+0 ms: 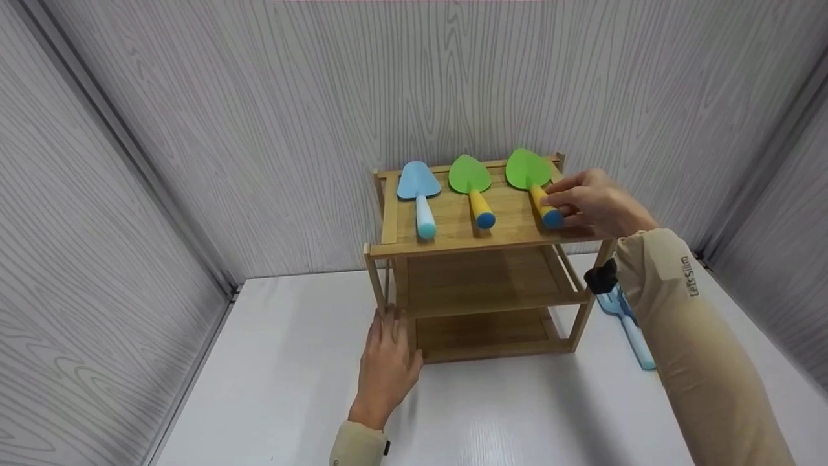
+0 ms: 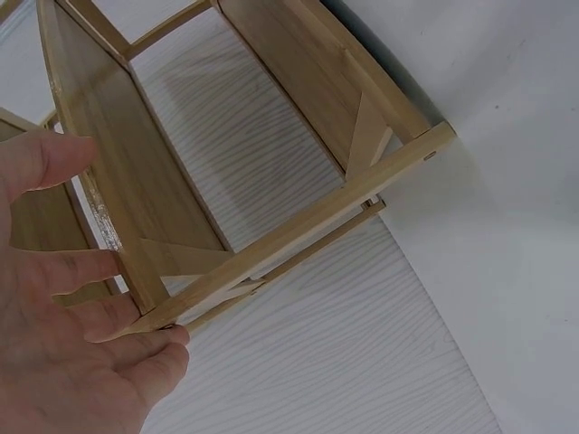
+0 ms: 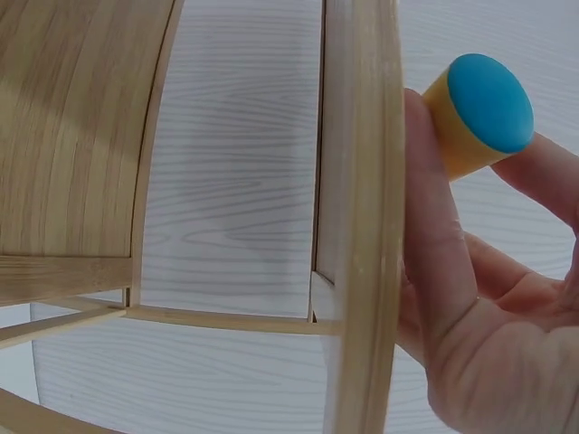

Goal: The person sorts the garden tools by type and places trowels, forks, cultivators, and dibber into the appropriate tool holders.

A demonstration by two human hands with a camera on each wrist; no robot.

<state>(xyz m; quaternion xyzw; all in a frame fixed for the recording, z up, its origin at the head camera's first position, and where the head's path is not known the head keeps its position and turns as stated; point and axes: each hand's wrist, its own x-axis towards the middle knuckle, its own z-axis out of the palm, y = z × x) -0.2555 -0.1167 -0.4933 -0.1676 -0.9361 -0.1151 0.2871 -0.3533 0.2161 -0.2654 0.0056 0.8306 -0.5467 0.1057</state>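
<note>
My right hand (image 1: 603, 202) pinches the yellow handle of a green-bladed toy trowel (image 1: 527, 169) at the right end of a wooden shelf rack's (image 1: 453, 241) top board. In the right wrist view, the handle's blue end cap (image 3: 490, 102) juts out between thumb and fingers, beside the board's edge. To its left lie a matching green trowel (image 1: 469, 173) and a light blue trowel (image 1: 418, 181), handles toward me. Low at the rack's left front leg is my left hand (image 1: 386, 369). Its extended fingers (image 2: 86, 271) touch the wooden frame in the left wrist view.
A blue toy fork (image 1: 634, 336) lies on the white table (image 1: 297, 362) right of the rack, partly behind my right sleeve (image 1: 692, 336). Two lower shelves (image 1: 482, 278) sit under the top board. Wood-grain panels (image 1: 278, 129) stand behind and at both sides.
</note>
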